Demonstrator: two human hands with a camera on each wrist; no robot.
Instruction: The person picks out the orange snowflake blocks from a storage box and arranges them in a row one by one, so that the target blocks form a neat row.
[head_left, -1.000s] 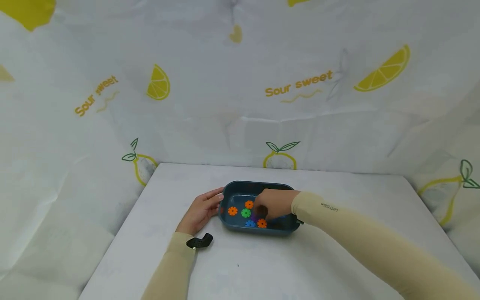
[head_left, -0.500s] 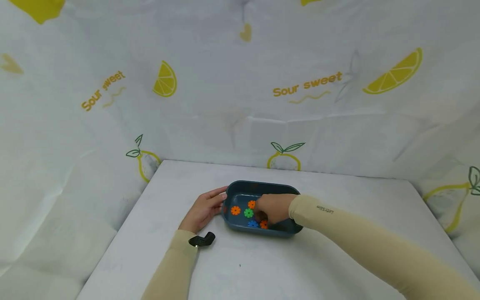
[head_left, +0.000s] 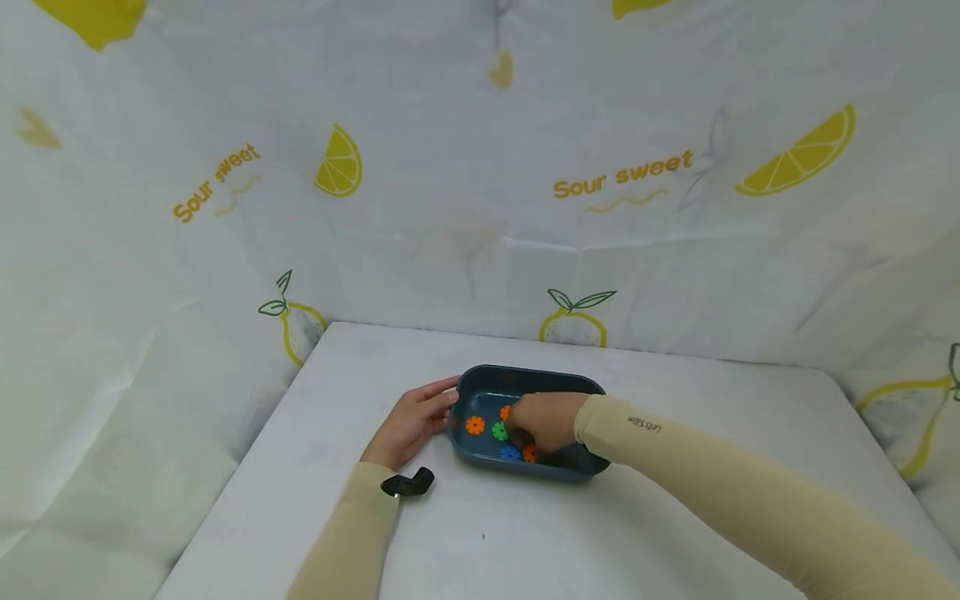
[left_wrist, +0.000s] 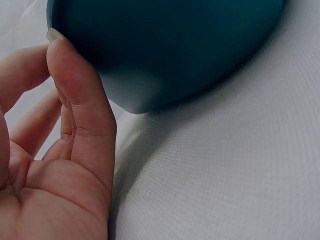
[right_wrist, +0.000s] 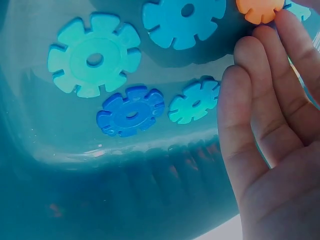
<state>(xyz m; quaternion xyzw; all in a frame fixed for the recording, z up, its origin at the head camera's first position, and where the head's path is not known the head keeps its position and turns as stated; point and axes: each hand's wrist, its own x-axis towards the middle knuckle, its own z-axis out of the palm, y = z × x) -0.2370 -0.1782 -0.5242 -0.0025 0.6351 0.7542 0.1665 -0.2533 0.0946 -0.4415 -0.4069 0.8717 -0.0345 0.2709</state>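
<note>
A dark blue-green oblong tray (head_left: 480, 467) sits on the table with several toothed plastic discs inside. My left hand (head_left: 408, 429) holds the tray's left end, its bent fingers against the rim in the left wrist view. My right hand (head_left: 546, 421) reaches down into the tray. In the right wrist view its fingertips are at an orange disc (right_wrist: 260, 9); whether they pinch it is hidden. Near the hand in the head view lie a green disc (head_left: 499, 431), a blue disc (head_left: 510, 452) and another orange disc (head_left: 475, 425). A turquoise disc (right_wrist: 95, 60) and a dark blue disc (right_wrist: 131, 112) show in the right wrist view.
The tray stands on a white-covered table (head_left: 360, 367). A pale curtain printed with lemons (head_left: 450, 183) hangs behind it. Black wrist straps (head_left: 408, 483) sit over the beige sleeves.
The whole head view has shifted slightly, so the scene sits a little further right. The right hand has moved slightly left within the tray and covers the purple disc. The left hand stays at the tray's end.
</note>
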